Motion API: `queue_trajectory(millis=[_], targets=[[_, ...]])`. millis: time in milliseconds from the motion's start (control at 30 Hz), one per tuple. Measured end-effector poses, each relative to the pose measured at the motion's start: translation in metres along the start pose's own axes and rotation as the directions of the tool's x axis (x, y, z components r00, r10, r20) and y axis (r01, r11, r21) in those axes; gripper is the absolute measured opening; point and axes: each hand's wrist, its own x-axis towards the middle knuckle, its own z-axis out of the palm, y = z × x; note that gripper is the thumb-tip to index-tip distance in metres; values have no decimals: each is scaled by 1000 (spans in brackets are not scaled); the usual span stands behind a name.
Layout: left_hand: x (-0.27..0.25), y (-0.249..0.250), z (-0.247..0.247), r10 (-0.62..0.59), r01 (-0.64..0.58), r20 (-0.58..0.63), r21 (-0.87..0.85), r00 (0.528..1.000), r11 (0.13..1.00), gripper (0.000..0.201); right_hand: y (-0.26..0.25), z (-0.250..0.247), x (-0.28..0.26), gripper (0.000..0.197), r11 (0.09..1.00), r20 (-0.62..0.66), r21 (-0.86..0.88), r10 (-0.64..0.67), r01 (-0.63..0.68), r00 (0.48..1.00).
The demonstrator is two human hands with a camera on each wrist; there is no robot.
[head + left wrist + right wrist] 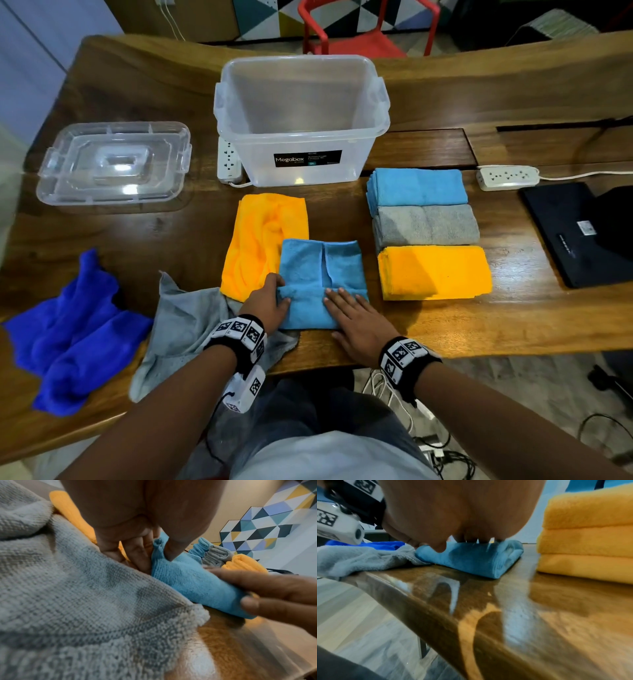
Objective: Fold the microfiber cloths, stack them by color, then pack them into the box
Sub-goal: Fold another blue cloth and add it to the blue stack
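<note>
A light blue cloth [320, 270] lies partly folded near the table's front edge, its near flap turned over. My left hand [270, 298] pinches the cloth's left edge [164, 561] between thumb and fingers. My right hand [356, 315] lies flat with straight fingers pressing the near fold [471, 559]. To the right stand folded stacks: light blue [416, 186], grey [426, 224] and orange [433, 272]. The clear plastic box [301, 120] stands open behind.
Loose cloths lie to the left: orange [260, 240], grey [185, 329], dark blue [75, 335]. The box lid [114, 164] sits at far left. Two power strips [227, 159] [507, 176] and a black laptop [579, 233] lie on the wooden table [445, 325].
</note>
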Motion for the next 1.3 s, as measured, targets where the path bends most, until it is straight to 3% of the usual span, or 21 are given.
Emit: queue_trajectory(millis=[100, 167, 233, 267, 300, 367, 433, 533, 633, 767, 900, 1000, 1100, 1300], targets=[[-5, 4, 2, 33, -20, -126, 104, 991, 994, 37, 4, 3, 4, 68, 1000, 39, -9, 5, -5, 999], [-9, 5, 4, 219, -140, -188, 360, 957, 922, 40, 5, -2, 7, 64, 1000, 60, 1, 14, -15, 998], [-11, 6, 8, 449, -337, -61, 572, 892, 748, 43, 5, -10, 11, 65, 1000, 80, 10, 14, -15, 997], [-11, 6, 9, 492, -404, 31, 616, 870, 676, 44, 6, -13, 13, 62, 1000, 91, 22, 13, -15, 996], [-12, 6, 10, 478, -423, 87, 621, 874, 660, 46, 6, -17, 15, 60, 999, 94, 44, 9, -13, 996], [-13, 7, 9, 400, -386, 112, 582, 910, 716, 61, 5, -23, 18, 58, 995, 69, 95, 17, -23, 997], [-15, 7, 8, 363, -377, 154, 615, 919, 692, 79, 0, -31, 18, 56, 987, 40, 141, 66, -71, 997], [-16, 11, 4, 340, -372, 186, 668, 922, 645, 69, -6, -39, 18, 52, 968, 14, 212, 139, -139, 990], [-14, 11, -2, 349, -389, 187, 590, 918, 707, 56, -5, -46, 18, 40, 943, 7, 296, 159, -154, 987], [1, 9, -18, 320, -355, 184, 213, 929, 910, 49, -1, -56, 23, 31, 911, -31, 324, 279, -255, 960], [20, 16, -34, 245, -249, 90, 41, 965, 968, 33, -3, -60, 27, 35, 919, -156, 174, 380, -354, 912], [38, 19, -39, 205, -209, 77, 53, 976, 976, 31, -7, -58, 31, 51, 947, -277, 50, 319, -318, 907], [53, 21, -40, 169, -174, 81, 67, 982, 982, 33, -10, -58, 36, 62, 952, -327, 39, 300, -305, 896], [77, 27, -38, 121, -134, 104, 127, 987, 983, 32, -16, -42, 45, 64, 962, -119, 46, 275, -271, 954]])
